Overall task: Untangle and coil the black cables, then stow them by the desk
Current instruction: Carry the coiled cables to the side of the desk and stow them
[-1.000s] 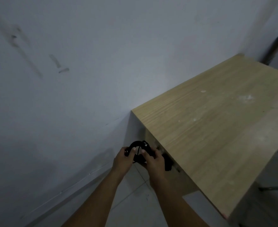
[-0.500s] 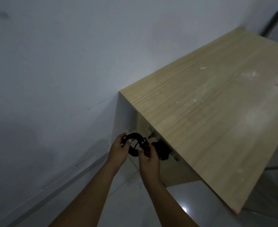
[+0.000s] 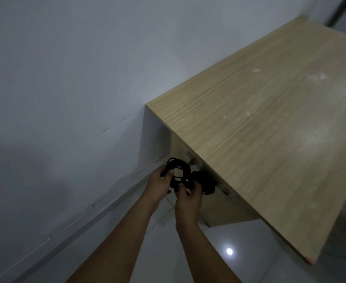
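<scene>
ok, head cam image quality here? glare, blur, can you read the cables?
Head view: dim and soft throughout; one bright glare spot on the glossy floor tiles; wide-angle bend in the desk edges; the coiled black cables read as a silhouette, strands barely separable.

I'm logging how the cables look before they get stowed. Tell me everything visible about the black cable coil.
The black cable coil is a thin cord wound into several round loops, held upright in the air beside the wooden desk, low near the wall. The left hand grips its left side and the right hand pinches its lower right. A second dark bundle sits just right of it; whether they join cannot be told.
</scene>
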